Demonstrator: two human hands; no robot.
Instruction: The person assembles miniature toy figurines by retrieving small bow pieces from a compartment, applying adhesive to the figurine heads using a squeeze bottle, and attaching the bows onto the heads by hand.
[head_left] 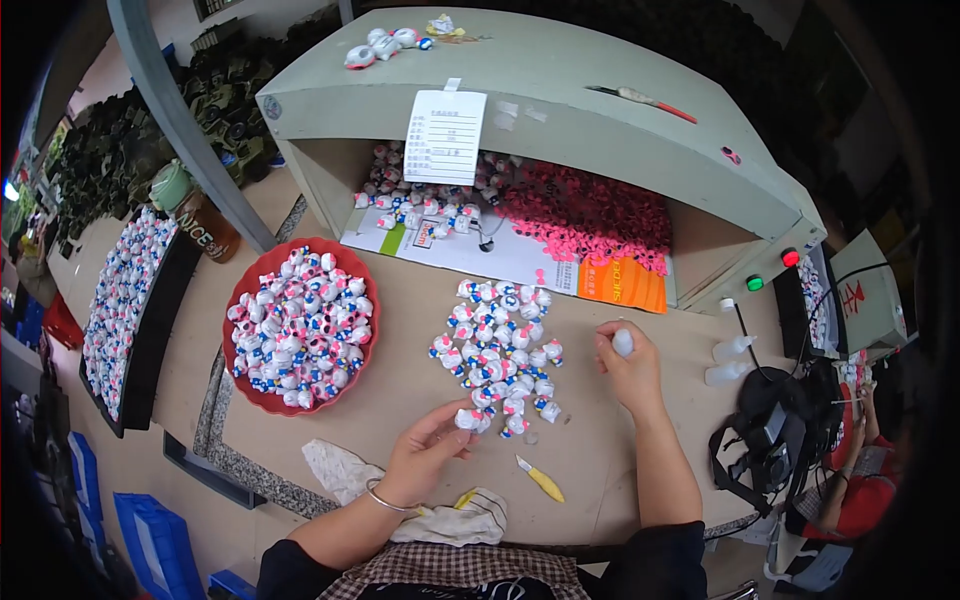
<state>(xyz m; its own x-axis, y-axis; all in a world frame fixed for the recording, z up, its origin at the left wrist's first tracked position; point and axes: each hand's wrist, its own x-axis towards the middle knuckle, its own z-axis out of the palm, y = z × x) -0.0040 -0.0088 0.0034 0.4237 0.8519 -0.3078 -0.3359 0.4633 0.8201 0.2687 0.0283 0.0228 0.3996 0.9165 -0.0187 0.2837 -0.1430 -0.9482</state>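
Observation:
My left hand (pixel 425 460), a metal bangle on its wrist, is closed with fingertips and thumb around a small white figurine (pixel 468 419). That figurine is at the near edge of a loose pile of similar small white figurines (pixel 490 335) with blue and pink parts. On the right, my right hand (pixel 632 375) is wrapped round a small white bottle (pixel 623 343), its lower part hidden by the fingers. A yellow-handled craft knife (pixel 542 479) lies on the table between my forearms. White cloths (pixel 455 522) lie by my left wrist.
A red scalloped bowl (pixel 236 385) full of figurines stands left, beyond it a black tray (pixel 140 385) of more. Ahead, a grey open-front cabinet (pixel 340 115) holds figurines and pink pieces (pixel 590 215). White bottles (pixel 728 372) stand right; a co-worker's red sleeve (pixel 868 500) shows at far right.

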